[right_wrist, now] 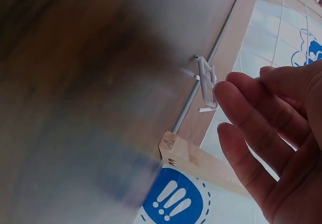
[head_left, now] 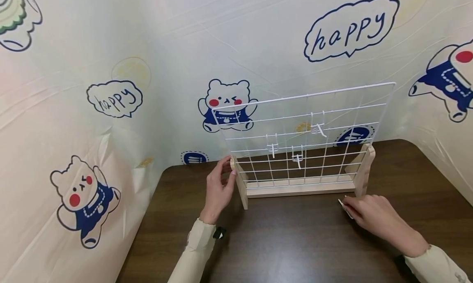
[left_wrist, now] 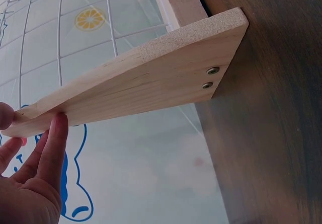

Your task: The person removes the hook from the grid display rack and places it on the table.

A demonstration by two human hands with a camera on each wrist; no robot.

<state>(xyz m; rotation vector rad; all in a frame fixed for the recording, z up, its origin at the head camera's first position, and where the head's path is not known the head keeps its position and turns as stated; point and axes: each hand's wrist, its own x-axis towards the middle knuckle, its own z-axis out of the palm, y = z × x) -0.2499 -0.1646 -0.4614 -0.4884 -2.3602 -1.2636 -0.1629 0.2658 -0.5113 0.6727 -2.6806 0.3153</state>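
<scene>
On the table [head_left: 288,242], the rack [head_left: 301,188] stands with its left post [left_wrist: 151,78] pinched near the top by the left hand [head_left: 219,189], a hold that should steady it well. Low before the rack's right end, the right hand [head_left: 380,217] holds a hook [right_wrist: 204,83] at its fingertips [right_wrist: 221,90]; best turn its prongs [right_wrist: 196,58] toward the wires [head_left: 303,96] and seat them squarely, clear of the three hung hooks [head_left: 297,155].

There is room to pass over the tabletop [head_left: 288,233] before the grid [head_left: 288,132]; three hooks [head_left: 297,157] jut forward, panels [head_left: 363,170] wall both ends, the left hand [head_left: 219,188] occupying one's top.
</scene>
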